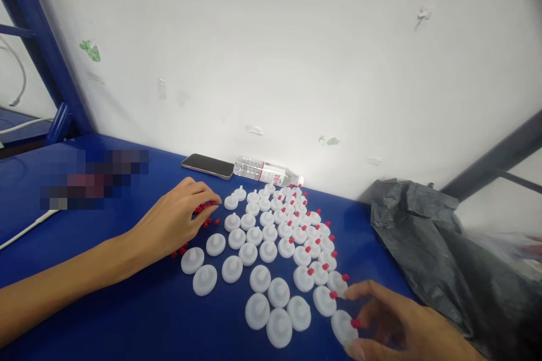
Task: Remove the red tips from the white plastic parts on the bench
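Note:
Many white plastic discs with a small raised nozzle, such as the disc (259,278), lie on a blue table (139,316). Those on the right side carry a small red cap (310,272) on the nozzle. My left hand (186,211) rests over a pile of loose red caps (205,224), thumb and fingertips drawn together with red showing between them. At the lower right, my right hand (393,321) has thumb and index finger spread apart beside a capped disc (344,327). Its thumb tip is at that disc's near edge; the other fingers are curled and partly blurred.
A phone (208,166) and a clear water bottle (266,172) lie along the white wall (271,56). To the right is a dark grey plastic bag (415,225). A pixelated object with a white cable (29,231) lies at left. Blue frame posts (55,39) stand behind.

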Motion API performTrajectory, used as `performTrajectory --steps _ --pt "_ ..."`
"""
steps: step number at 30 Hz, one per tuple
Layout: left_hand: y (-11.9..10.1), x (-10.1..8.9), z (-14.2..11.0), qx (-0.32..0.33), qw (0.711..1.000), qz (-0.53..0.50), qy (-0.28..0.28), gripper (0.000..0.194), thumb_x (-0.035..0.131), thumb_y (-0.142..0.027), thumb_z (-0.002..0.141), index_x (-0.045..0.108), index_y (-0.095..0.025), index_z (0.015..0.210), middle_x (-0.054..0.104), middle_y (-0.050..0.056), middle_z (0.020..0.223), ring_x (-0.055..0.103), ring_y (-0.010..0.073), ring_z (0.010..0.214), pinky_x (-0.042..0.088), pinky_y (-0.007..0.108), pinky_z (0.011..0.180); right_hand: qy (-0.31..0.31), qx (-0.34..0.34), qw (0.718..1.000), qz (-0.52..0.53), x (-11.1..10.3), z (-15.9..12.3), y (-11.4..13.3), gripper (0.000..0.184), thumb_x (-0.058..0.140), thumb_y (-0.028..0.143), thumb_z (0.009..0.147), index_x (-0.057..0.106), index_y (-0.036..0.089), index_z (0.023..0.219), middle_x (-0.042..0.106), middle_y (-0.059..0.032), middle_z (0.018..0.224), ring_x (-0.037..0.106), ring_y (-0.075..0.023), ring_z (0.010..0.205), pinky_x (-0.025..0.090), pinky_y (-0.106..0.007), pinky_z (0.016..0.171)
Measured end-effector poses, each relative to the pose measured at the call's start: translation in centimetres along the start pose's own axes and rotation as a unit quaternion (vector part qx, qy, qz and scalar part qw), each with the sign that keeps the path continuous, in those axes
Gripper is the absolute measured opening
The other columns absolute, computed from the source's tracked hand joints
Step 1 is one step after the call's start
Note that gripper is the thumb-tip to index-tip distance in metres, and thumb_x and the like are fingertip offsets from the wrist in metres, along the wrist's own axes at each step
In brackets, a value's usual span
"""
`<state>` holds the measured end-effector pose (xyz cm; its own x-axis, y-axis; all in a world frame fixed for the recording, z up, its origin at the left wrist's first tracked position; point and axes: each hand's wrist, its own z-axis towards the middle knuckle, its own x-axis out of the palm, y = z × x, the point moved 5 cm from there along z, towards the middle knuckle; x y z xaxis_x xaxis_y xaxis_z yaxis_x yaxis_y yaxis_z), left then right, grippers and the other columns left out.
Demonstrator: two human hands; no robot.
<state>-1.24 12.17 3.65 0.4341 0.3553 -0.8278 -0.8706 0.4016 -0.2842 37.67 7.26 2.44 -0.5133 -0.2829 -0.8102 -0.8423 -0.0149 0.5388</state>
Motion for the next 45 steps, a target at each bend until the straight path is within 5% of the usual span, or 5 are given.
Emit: performTrajectory --steps 17,23,31,38,45 --pt "0.4 0.3 -0.1 -0.049 0.997 0.038 0.039 0.031 0.044 -0.031 0.094 0.074 -0.022 0.093 0.074 0.009 0.101 0.057 0.0306 0.096 0.055 0.047 0.079 0.026 -0.060 0.997 0.036 -0.3 1.2 1.5 0.013 0.073 0.028 0.063 0.070 0.041 0.066 0.077 0.0073 0.072 0.075 -0.0220 0.072 0.057 -0.025 0.067" --pt "-0.5 -0.5 -0.1 -0.042 0.998 0.032 0.017 0.030 0.044 -0.033 0.098 0.072 -0.022 0.095 0.073 0.009 0.102 0.058 0.0307 0.098 0.055 0.047 0.082 -0.122 -0.172 0.977 -0.014 -2.7 -0.1 2.9 0.015 0.066 0.031 0.082 0.066 0.044 0.074 0.076 0.0086 0.075 0.075 -0.0184 0.066 0.057 -0.022 0.065" --pt "-4.1 -1.8 -0.9 0.109 0.990 -0.079 -0.039 0.019 0.053 -0.020 0.098 0.069 -0.026 0.106 0.072 0.005 0.097 0.059 0.0258 0.098 0.055 0.041 0.081 -0.218 -0.287 0.931 -0.055 -1.4 -0.4 8.9 0.016 0.058 0.025 0.094 0.069 0.036 0.100 0.077 0.0028 0.102 0.077 -0.0188 0.089 0.060 -0.023 0.083" --pt "-6.6 -2.1 -2.4 0.209 0.974 -0.074 -0.038 0.065 0.062 -0.021 0.092 0.044 -0.047 0.149 0.074 0.004 0.098 0.064 0.0297 0.093 0.063 0.049 0.082 -0.152 -0.312 0.937 0.017 2.7 0.0 14.0 0.036 0.067 0.037 0.093 0.054 0.034 0.126 0.078 0.0065 0.097 0.077 -0.0153 0.078 0.061 -0.020 0.072" --pt "-7.7 -1.6 -3.8 0.349 0.937 0.021 -0.002 0.086 0.052 -0.015 0.090 0.012 -0.037 0.163 0.080 0.005 0.093 0.071 0.0327 0.087 0.066 0.047 0.075 -0.221 -0.375 0.900 0.026 5.5 -0.1 15.7 0.040 0.066 0.053 0.091 0.053 0.036 0.125 0.078 0.0110 0.087 0.076 -0.0151 0.074 0.058 -0.021 0.065"
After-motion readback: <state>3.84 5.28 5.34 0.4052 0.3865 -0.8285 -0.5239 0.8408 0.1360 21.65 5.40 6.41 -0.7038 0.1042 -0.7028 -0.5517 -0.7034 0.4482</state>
